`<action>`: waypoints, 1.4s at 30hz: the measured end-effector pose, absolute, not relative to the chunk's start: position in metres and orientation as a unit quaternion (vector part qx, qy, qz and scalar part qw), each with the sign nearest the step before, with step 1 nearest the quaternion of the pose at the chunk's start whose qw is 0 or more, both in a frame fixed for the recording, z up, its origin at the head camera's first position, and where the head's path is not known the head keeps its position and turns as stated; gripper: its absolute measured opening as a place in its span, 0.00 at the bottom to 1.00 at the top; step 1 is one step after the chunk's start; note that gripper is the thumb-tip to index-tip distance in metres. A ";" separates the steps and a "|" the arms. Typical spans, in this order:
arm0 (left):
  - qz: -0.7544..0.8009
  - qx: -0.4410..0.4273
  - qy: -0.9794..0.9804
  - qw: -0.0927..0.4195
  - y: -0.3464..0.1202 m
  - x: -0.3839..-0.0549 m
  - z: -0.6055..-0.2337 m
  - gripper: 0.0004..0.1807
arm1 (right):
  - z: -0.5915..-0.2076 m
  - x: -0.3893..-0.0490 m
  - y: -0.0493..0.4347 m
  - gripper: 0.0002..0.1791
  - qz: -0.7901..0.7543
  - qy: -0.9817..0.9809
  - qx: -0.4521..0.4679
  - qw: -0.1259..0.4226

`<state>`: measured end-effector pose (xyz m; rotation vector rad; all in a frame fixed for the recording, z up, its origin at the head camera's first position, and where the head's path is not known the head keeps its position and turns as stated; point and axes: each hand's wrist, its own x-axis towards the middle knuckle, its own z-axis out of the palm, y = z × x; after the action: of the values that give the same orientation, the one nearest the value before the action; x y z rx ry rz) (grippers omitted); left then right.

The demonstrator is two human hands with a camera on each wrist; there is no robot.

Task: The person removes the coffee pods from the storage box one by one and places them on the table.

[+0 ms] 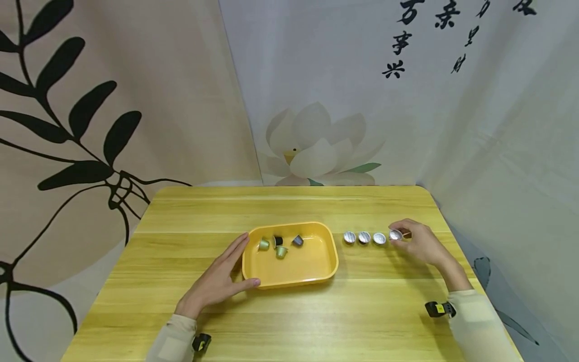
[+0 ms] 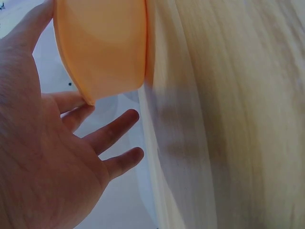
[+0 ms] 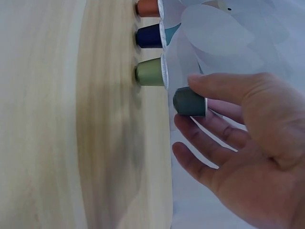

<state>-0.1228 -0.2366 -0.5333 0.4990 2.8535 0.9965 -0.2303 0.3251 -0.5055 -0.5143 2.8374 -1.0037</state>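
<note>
My right hand [image 1: 418,242] pinches a dark grey-green coffee capsule [image 3: 189,101] between thumb and fingers, its silver foil lid facing up. In the right wrist view the capsule is held just off the wooden table. To its left, three capsules stand lid up in a row: a green one [image 3: 151,72], a dark blue one [image 3: 149,36] and an orange one [image 3: 147,7]. At the left end of a yellow tray [image 1: 294,279], my left hand [image 1: 217,281] rests with spread fingers touching the rim. Several capsules, including a green one [image 1: 281,252], lie loose inside the tray.
The wooden table [image 1: 353,317] carries the tray near its middle and the capsule row to the right. Behind the table hangs a printed curtain [image 1: 325,75]. Each wrist wears a small black camera [image 1: 436,308].
</note>
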 end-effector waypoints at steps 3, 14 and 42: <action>0.325 0.163 0.931 0.040 -0.237 -0.123 -0.533 0.65 | -0.509 -0.231 0.326 0.22 -0.330 0.927 -0.166 0.057; 0.324 0.166 0.930 0.039 -0.237 -0.122 -0.532 0.66 | -0.519 -0.232 0.326 0.21 -0.324 0.930 -0.158 0.077; 0.322 0.164 0.932 0.039 -0.237 -0.122 -0.531 0.65 | -0.531 -0.235 0.326 0.20 -0.306 0.936 -0.161 0.062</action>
<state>-0.1216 -0.2370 -0.5311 0.5023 2.8558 0.9872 -0.2346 0.3257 -0.5314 -0.4872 2.8298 -0.9243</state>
